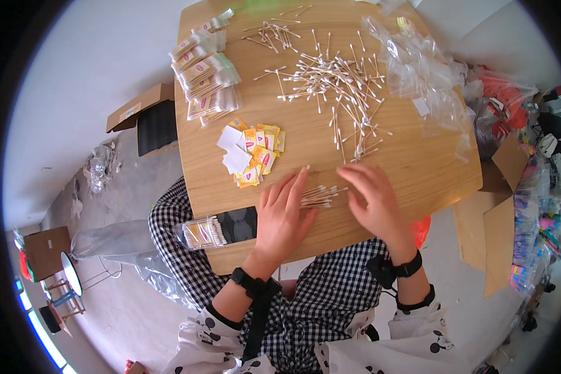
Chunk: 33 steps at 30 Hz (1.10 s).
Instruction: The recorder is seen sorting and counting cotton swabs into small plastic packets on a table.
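A small bunch of cotton swabs (pixel 323 197) lies on the wooden table between my hands, roughly side by side. Against its left ends rests my left hand (pixel 283 210), fingers stretched out and thumb on the near side. A white swab tip shows by its index fingertip. My right hand (pixel 376 198) is at the right ends of the bunch, thumb and fingers apart and curved, holding nothing that I can see. Beyond them spreads a large loose pile of cotton swabs (pixel 340 81). Left of my left hand, an opened clear pack of swabs (pixel 204 232) lies beside a black tray-like piece (pixel 239 224).
Yellow and white cards (pixel 255 153) are heaped left of centre. Filled swab packs (pixel 206 75) are stacked along the left edge. Clear plastic bags (pixel 421 71) cover the far right. Cardboard boxes (pixel 486 234) stand beside the table (pixel 433 181).
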Available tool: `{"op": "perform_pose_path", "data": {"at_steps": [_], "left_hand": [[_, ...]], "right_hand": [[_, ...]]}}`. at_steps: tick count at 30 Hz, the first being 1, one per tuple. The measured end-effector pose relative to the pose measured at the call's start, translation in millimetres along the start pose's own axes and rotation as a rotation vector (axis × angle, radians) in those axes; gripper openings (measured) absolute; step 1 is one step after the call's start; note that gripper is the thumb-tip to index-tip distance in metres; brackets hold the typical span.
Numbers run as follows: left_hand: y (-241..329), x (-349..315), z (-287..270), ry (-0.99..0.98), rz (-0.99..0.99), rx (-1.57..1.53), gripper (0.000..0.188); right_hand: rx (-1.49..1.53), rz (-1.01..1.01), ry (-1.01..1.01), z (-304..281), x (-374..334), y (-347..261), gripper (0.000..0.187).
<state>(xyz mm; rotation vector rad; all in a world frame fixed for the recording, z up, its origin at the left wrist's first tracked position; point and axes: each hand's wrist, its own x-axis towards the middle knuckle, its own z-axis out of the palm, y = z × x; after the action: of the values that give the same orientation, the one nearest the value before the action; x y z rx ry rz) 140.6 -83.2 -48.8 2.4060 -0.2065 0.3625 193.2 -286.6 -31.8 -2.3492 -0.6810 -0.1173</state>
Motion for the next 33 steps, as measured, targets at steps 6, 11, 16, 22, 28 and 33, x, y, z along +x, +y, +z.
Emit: {"op": "perform_pose_path", "data": {"at_steps": [6,11,16,22,28,33], "left_hand": [[-8,-11,3,-0.129,0.103,-0.062,0.067],[15,-20,6,-0.198,0.079,0.207,0.075],[26,-22,28,-0.336,0.049,0.333,0.096],[16,-1,43,-0.296,0.007,0.424,0.102],[43,-62,32,-0.349,-0.064,0.401,0.101],[36,-46,32,-0.343,-0.098,0.406,0.101]], "right_hand": [[0.018,0.029,-0.02,19,-23,-9,0.043],[0.051,0.069,0.038,24,-34,-10,0.042],[0.2,0.226,0.191,20,-42,-16,0.035],[0.222,0.293,0.249,24,-55,-15,0.03],[0.209,0.293,0.277,23,-61,-18,0.028],[0.19,0.279,0.264,27,-64,-19,0.028]]}}
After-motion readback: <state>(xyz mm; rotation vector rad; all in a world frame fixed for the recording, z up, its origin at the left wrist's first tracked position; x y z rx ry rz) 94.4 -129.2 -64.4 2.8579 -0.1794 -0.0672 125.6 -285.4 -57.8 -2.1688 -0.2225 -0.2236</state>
